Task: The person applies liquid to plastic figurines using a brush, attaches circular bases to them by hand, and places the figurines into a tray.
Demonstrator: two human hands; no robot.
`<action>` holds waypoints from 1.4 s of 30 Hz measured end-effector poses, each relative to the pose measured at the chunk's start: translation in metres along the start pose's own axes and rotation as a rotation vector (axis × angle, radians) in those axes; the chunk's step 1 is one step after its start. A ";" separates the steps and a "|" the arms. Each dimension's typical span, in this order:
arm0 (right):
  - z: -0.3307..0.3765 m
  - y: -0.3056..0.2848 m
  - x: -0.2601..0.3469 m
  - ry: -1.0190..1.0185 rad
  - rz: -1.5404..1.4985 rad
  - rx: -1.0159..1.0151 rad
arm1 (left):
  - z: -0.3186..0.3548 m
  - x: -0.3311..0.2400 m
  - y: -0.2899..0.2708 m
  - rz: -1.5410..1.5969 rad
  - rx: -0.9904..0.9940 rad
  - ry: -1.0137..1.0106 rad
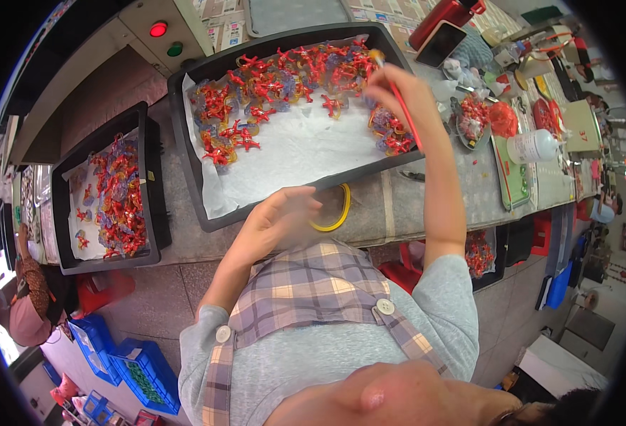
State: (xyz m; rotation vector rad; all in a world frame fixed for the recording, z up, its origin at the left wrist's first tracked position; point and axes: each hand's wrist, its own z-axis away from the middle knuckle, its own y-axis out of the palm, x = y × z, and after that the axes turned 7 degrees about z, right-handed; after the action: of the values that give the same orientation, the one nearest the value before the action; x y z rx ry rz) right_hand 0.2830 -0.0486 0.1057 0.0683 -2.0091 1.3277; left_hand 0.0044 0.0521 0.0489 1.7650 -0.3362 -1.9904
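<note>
A worker in a plaid apron leans over a grey bench, the right hand (398, 85) raised over the far right corner of a black tray (185, 142), fingers pressed around a thin red brush (407, 117). The brush's upper end sits just above the fist near the tray's rim; its shaft runs down and to the right along the wrist. The tray, lined with white paper (299, 153), holds a crowd of small red figures (277, 82) along its far side, the near half of the sheet bare. The left hand (277, 220) rests at the tray's near edge, fingers loosely curled; whether it pinches anything cannot be told. A yellow ring (336, 209) lies on the bench just beside it.

The risks look plain enough. With the figures packed so close, a sweep of the brush or the forearm may knock neighbours over or smear them if they are wet. The tray's near edge sits close to the bench lip, so a push from the left hand could shift it. A white bottle (533, 145) lies on its side to the right, within reach of a careless elbow. A second tray (107, 199) sits well apart on the left.
</note>
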 end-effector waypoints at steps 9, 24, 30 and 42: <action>0.105 0.043 0.071 -0.604 0.113 -0.049 | -0.029 -0.011 0.025 0.046 -0.075 0.097; 0.124 0.059 0.071 0.184 -0.611 -0.009 | -0.014 -0.016 0.030 0.114 -0.156 0.021; 0.123 0.061 0.070 0.210 -0.723 0.053 | -0.012 -0.019 0.029 0.161 -0.195 -0.014; 0.121 0.063 0.075 0.237 -0.728 0.004 | -0.011 -0.019 0.031 0.025 -0.209 0.001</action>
State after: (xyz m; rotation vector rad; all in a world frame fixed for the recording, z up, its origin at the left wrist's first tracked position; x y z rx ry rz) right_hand 0.1374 -0.0942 0.0745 0.5605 -1.5518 0.8207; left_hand 0.0217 0.0358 0.0782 1.6239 -0.1427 -1.9305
